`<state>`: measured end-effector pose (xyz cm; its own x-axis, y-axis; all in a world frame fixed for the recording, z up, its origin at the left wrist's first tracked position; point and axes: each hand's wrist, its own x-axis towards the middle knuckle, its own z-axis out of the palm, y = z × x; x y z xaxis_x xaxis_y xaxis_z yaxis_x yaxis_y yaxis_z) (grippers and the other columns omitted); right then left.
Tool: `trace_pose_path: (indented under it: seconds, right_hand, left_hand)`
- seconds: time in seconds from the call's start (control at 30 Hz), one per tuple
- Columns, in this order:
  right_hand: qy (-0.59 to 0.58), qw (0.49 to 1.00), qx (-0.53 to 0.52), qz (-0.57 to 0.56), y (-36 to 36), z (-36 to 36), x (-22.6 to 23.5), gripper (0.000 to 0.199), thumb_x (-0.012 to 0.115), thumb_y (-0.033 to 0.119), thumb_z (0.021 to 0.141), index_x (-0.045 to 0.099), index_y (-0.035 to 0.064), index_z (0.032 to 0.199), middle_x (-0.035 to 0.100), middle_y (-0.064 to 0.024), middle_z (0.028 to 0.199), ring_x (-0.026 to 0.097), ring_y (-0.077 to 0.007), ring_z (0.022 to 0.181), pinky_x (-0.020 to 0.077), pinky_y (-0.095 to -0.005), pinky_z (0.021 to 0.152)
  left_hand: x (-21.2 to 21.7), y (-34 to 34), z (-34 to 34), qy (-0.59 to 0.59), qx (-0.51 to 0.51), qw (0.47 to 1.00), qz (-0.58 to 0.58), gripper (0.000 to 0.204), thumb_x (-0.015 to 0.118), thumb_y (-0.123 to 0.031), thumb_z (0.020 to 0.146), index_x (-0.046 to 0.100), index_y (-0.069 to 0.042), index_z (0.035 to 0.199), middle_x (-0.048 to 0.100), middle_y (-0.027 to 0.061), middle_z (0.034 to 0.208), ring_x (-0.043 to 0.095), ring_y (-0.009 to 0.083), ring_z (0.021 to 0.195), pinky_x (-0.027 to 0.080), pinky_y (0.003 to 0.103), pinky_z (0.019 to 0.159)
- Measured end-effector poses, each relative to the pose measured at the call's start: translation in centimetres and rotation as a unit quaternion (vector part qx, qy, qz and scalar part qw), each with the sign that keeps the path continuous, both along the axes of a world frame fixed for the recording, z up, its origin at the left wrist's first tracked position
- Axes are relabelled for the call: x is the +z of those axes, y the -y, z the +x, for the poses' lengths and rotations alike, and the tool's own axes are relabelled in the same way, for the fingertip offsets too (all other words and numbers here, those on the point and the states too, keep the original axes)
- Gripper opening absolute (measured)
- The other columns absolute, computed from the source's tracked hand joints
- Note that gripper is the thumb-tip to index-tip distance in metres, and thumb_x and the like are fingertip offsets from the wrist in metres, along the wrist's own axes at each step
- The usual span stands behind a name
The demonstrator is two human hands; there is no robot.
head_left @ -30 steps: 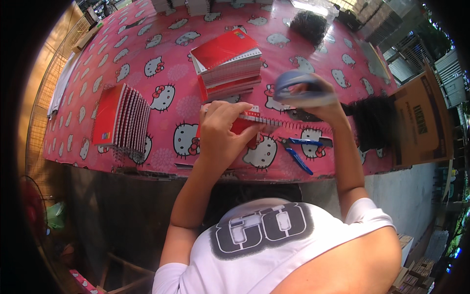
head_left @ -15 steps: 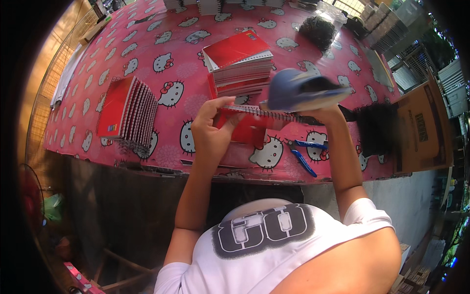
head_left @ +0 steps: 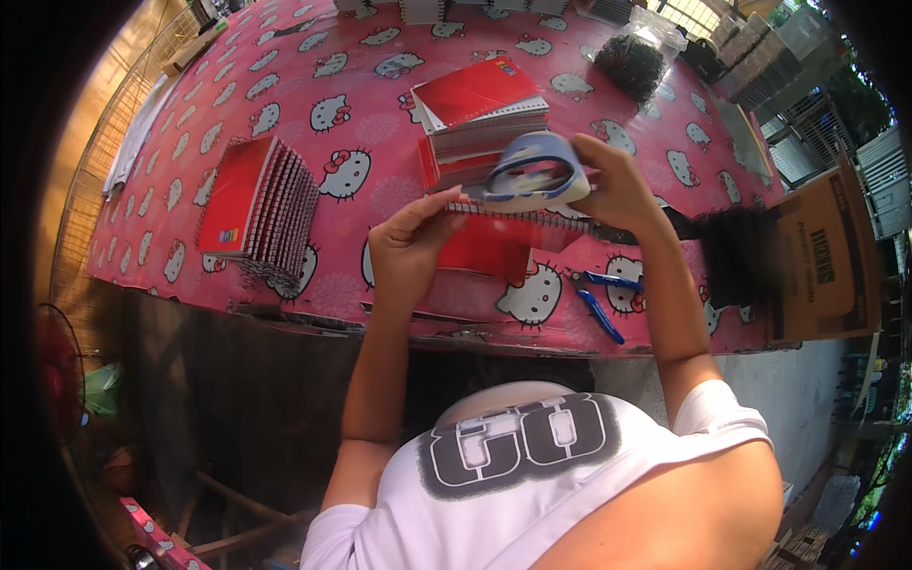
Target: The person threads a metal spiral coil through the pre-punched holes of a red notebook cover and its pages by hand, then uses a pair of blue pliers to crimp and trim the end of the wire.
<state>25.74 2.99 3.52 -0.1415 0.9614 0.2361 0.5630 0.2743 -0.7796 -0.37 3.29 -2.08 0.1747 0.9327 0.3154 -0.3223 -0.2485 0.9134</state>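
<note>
Clock directions run from the red-covered notebook with a black spiral along its top edge [head_left: 484, 249], which is held near the table's front edge, roughly mid-frame. Left hand [head_left: 407, 245] at 9 o'clock, thumb and fingers pinched on the notebook's upper left corner. Right hand [head_left: 617, 190] at 2 o'clock, fingers wrapped round the right side of a blue-and-white, slipper-shaped piece with a hollow middle [head_left: 534, 197]. Hands are apart, with the notebook and that piece between them. The piece sits at 1 o'clock, right over the black spiral coil [head_left: 532, 218]; can't tell if they touch. Coil runs on toward 3 o'clock, past the cover.

Around them: blue-handled metal cutters [head_left: 613, 281] lying at 4 o'clock, handles spread. Uneven stack of red-covered notebooks with white pages [head_left: 483, 100] at 12, just behind the work, top one askew. Neat pile of spiral-bound red notebooks [head_left: 242, 204] at 9 to 10, well apart. Clear plastic bag with a black tangled bundle [head_left: 632, 68] at 1, far back. Dark bristly mass [head_left: 741, 252] at 3, beside a brown cardboard box [head_left: 825, 256] further out the same way. White-paged stacks [head_left: 423, 11] at the far edge, 12 o'clock, cropped. All but the box clearly on a pink table cover with cat-face print [head_left: 328, 233]; the box's support is unclear.
</note>
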Motion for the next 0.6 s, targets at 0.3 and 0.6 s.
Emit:
trace_pose_path:
  seconds: [0.3,0.6]
  right_hand:
    - [0.351,0.880,-0.318,0.032,5.6,8.8,-4.9,0.057,0.081,0.024,0.067,0.059,0.0074,0.117,0.060,-0.0151,0.117,0.057,-0.0344,0.109,0.0485,-0.0436,0.087]
    - [0.291,0.943,-0.153,0.053,15.9,-1.1,-5.1,0.055,0.075,0.018,0.077,0.054,0.0046,0.126,0.053,-0.0183,0.122,0.053,-0.0358,0.109,0.0441,-0.0433,0.092]
  left_hand:
    - [3.0,0.4,1.0,-0.004,0.048,0.988,0.149,0.025,0.074,0.009,0.077,0.064,0.000,0.098,0.070,0.0128,0.098,0.066,0.0162,0.088,0.055,0.027,0.074]
    - [1.5,5.8,2.2,-0.223,0.099,0.937,0.250,0.024,0.080,0.003,0.072,0.067,0.000,0.092,0.069,0.0141,0.097,0.067,0.0207,0.088,0.056,0.029,0.072]
